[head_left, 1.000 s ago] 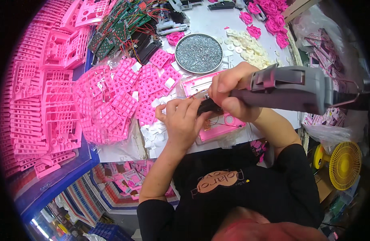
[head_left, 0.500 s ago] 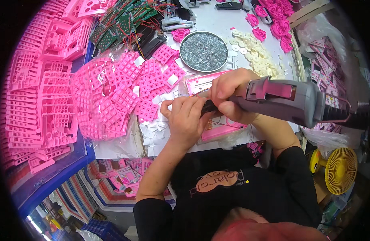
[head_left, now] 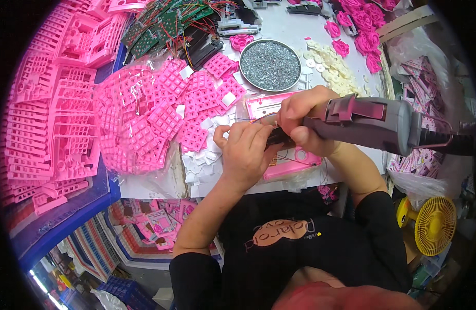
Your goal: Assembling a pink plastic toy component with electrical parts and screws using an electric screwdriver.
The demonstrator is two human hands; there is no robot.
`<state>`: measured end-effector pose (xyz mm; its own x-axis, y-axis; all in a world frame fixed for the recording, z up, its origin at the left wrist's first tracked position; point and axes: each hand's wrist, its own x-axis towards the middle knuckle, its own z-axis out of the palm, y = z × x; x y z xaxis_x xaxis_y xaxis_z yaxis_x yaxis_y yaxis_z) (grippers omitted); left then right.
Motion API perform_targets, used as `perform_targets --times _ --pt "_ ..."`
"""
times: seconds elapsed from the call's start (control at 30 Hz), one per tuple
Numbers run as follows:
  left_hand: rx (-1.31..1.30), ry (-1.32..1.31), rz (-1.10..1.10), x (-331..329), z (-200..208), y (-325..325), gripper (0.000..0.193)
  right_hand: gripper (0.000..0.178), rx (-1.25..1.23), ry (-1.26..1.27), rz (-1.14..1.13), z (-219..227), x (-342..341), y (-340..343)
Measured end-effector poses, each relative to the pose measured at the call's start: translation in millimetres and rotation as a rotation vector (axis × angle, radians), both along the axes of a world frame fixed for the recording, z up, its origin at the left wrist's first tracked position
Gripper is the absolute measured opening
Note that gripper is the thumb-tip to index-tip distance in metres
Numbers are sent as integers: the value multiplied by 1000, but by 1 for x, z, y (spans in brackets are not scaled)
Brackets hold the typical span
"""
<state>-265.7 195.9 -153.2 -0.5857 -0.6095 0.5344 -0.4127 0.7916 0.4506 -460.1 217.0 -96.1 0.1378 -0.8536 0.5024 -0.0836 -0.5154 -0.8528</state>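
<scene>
My right hand (head_left: 308,116) is wrapped round a grey electric screwdriver (head_left: 364,124), which lies level and points left over the work. Its tip is hidden behind my fingers. Beside it my left hand (head_left: 247,155) is closed, fingers bent, on a black part (head_left: 279,137) that sits in a pink plastic housing (head_left: 288,168). Thin wires run out between the hands. The far end of the housing shows a white strip (head_left: 266,106). Just beyond stands a round metal dish (head_left: 271,90) full of small screws (head_left: 270,63).
Pink keypads (head_left: 165,121) and white paper squares (head_left: 202,168) lie to the left, beside stacked pink housings (head_left: 75,124). Green circuit boards (head_left: 152,39) with red wires are at the back. Cream discs (head_left: 333,72) and pink rosette-shaped parts (head_left: 364,33) lie back right. A yellow fan (head_left: 434,226) stands lower right.
The view has shifted slightly, so the table's contents sit a little further right. Both hands keep their hold on the work, and the screwdriver stays at nearly the same slant.
</scene>
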Motion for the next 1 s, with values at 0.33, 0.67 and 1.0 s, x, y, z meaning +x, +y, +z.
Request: perform_targets --times 0.33,0.67,1.0 --pt "13 18 -6 1 -1 2 49 29 -14 -218 27 13 3 -1" --pt "19 24 -5 2 -1 1 47 27 101 -161 44 0 4 0" --pt "82 -83 2 2 25 -6 50 24 180 -126 -178 1 19 -4"
